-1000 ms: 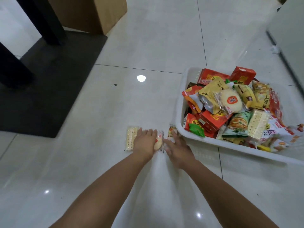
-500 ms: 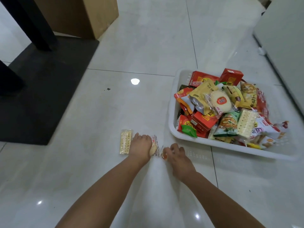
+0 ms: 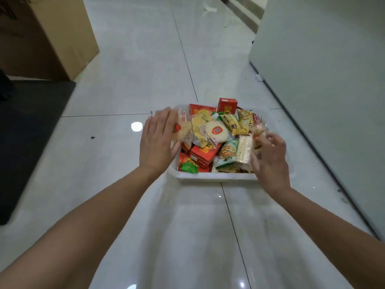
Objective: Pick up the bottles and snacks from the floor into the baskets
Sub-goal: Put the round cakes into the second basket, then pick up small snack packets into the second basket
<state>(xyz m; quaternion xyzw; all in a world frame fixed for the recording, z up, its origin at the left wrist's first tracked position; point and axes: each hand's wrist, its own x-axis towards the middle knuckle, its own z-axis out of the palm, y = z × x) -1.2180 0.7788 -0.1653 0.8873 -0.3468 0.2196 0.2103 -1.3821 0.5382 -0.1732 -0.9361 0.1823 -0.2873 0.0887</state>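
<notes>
A white basket stands on the tiled floor, piled with several snack packets and red boxes. My left hand hovers over the basket's left rim and holds a clear-wrapped round pastry packet between thumb and fingers. My right hand is over the basket's right side, its fingers curled round a small clear snack packet that is blurred by motion. A similar round pastry lies on top of the pile between my hands. No bottle is in view.
A large cardboard box stands at the upper left, beside a black mat. A tall grey panel runs along the right, close to the basket. Pale glossy tiles lie beyond and in front.
Both hands lifted their packets from the floor and carried them right and forward over the basket. The view has swung right, and the cracker packet left on the floor is out of frame.
</notes>
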